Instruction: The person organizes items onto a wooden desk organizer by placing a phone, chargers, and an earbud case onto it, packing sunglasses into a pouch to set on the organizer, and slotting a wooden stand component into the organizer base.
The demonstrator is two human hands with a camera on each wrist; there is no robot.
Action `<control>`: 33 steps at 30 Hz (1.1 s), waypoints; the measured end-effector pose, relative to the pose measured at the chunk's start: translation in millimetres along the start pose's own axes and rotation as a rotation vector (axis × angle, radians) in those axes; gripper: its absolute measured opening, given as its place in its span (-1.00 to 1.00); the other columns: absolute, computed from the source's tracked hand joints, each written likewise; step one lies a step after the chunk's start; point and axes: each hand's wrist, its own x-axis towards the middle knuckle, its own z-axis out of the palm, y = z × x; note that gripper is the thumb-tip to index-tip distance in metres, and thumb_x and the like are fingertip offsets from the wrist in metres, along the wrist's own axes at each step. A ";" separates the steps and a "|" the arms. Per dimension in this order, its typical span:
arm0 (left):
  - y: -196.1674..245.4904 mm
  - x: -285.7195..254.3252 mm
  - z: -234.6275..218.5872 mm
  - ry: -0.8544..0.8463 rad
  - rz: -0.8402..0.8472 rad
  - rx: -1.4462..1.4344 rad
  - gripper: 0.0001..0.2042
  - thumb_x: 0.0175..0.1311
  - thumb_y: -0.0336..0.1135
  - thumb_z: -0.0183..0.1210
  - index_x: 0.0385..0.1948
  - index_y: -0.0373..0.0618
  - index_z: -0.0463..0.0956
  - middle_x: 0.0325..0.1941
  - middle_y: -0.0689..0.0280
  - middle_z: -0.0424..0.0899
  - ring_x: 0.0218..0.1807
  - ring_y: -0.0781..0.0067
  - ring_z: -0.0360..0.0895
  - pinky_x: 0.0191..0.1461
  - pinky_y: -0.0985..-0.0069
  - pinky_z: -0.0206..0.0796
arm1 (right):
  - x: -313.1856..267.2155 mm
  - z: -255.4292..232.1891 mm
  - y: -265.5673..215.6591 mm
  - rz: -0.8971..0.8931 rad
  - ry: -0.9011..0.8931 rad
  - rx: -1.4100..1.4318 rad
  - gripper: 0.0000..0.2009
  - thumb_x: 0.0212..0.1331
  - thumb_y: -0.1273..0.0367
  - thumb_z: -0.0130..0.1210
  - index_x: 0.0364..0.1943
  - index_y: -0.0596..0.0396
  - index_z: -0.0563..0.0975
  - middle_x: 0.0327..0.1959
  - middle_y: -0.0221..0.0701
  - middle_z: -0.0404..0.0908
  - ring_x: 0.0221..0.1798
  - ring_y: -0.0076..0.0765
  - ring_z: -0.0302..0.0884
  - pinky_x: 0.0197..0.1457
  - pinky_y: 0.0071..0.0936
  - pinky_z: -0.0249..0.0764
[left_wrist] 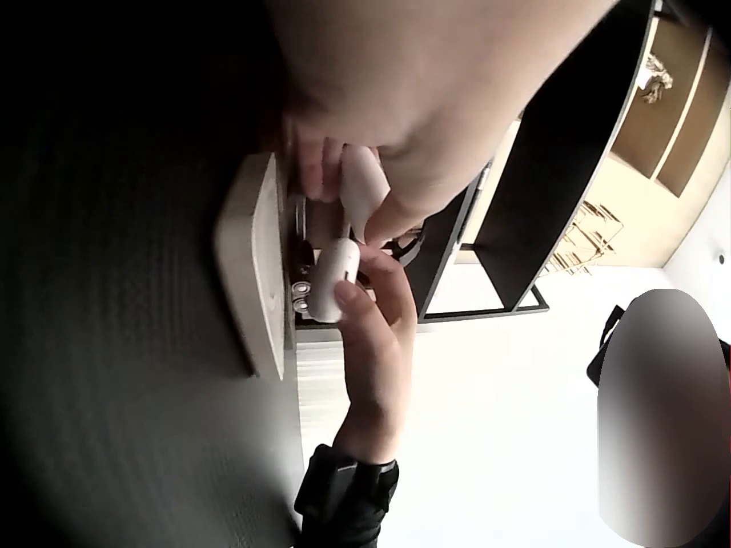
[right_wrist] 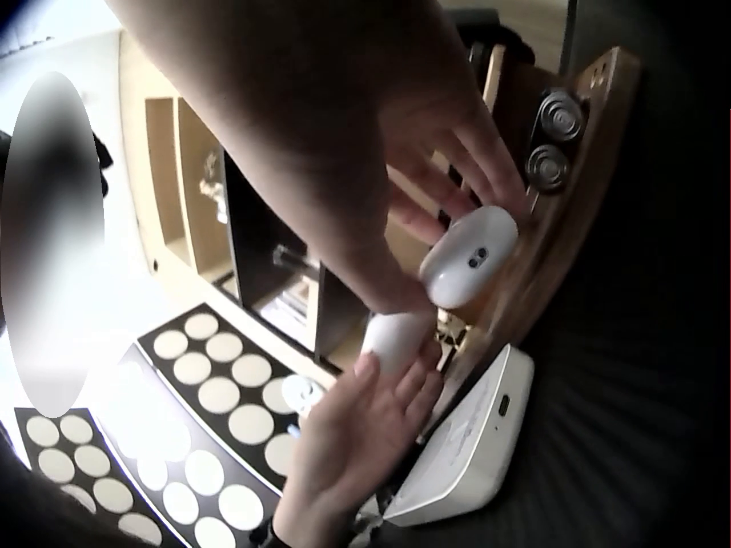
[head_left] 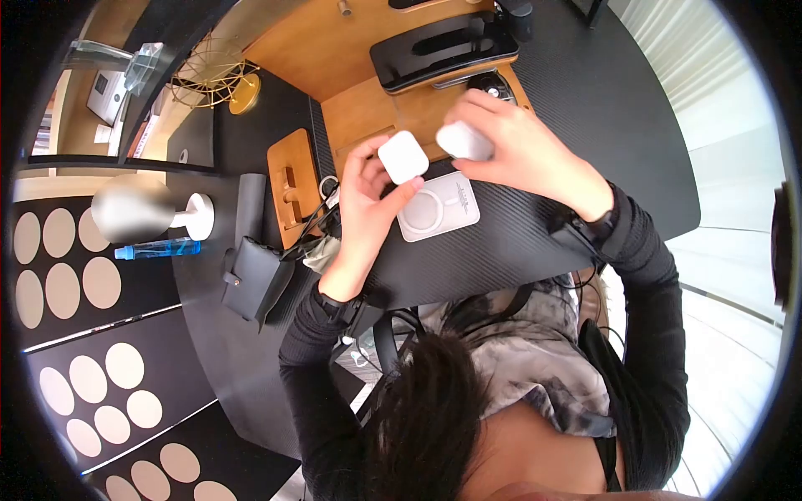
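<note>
2 white cases are hovering side by side just above the flat white charger (head_left: 439,206) on the black desk (head_left: 585,108), the left hand (head_left: 363,204) pinching the left case (head_left: 403,156) and the right hand (head_left: 518,146) gripping the right case (head_left: 464,140).

On the black bench (head_left: 585,108) in front of you lies a flat white charging pad (head_left: 441,209) with a ring printed on it. Behind it sits a wooden stand (head_left: 376,117) carrying a black tray (head_left: 443,50). A smaller wooden holder (head_left: 292,184) stands to the left of it. Further left you have a black pouch (head_left: 251,280), a blue spray bottle (head_left: 159,249), a white lamp (head_left: 146,209) and a gold wire ornament (head_left: 213,79).
</note>
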 end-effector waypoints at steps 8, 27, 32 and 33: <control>-11.4 30.3 -10.8 0.102 0.117 0.454 -0.12 -0.03 -0.27 0.42 0.33 -0.22 0.01 0.14 0.28 0.52 0.17 0.40 0.40 0.11 0.42 0.16 | 32.1 46.4 13.3 -0.168 0.108 -0.228 -0.77 -0.05 0.42 0.20 -0.33 0.26 0.46 -0.32 -0.16 0.49 -0.23 -0.06 0.59 -0.21 -0.28 0.56; -13.4 70.6 -11.0 -0.061 0.119 0.552 0.04 -0.10 -0.44 0.42 0.41 -0.15 -0.19 0.04 0.05 0.57 0.12 0.17 0.52 0.20 0.34 0.34 | 9.6 18.0 15.6 -0.396 0.035 -0.321 -0.52 -0.10 0.53 0.17 0.04 0.20 0.44 0.14 -0.25 0.38 0.20 -0.15 0.36 0.09 -0.31 0.45; -22.3 94.9 -9.0 0.019 0.232 0.615 -0.13 -0.08 -0.47 0.39 0.32 -0.20 0.01 -0.02 0.04 0.59 0.01 0.23 0.57 0.07 0.40 0.38 | 21.6 26.4 19.4 -0.337 0.077 -0.509 -0.58 -0.10 0.50 0.16 -0.04 0.23 0.45 0.01 -0.39 0.43 -0.07 -0.33 0.43 -0.11 -0.42 0.44; -23.1 97.3 -9.4 0.015 0.232 0.615 -0.13 -0.08 -0.47 0.39 0.32 -0.20 0.01 -0.02 0.04 0.59 0.01 0.23 0.57 0.07 0.40 0.38 | 23.1 28.9 18.0 -0.333 0.079 -0.510 -0.58 -0.10 0.50 0.16 -0.04 0.23 0.45 0.01 -0.39 0.43 -0.07 -0.33 0.43 -0.11 -0.42 0.44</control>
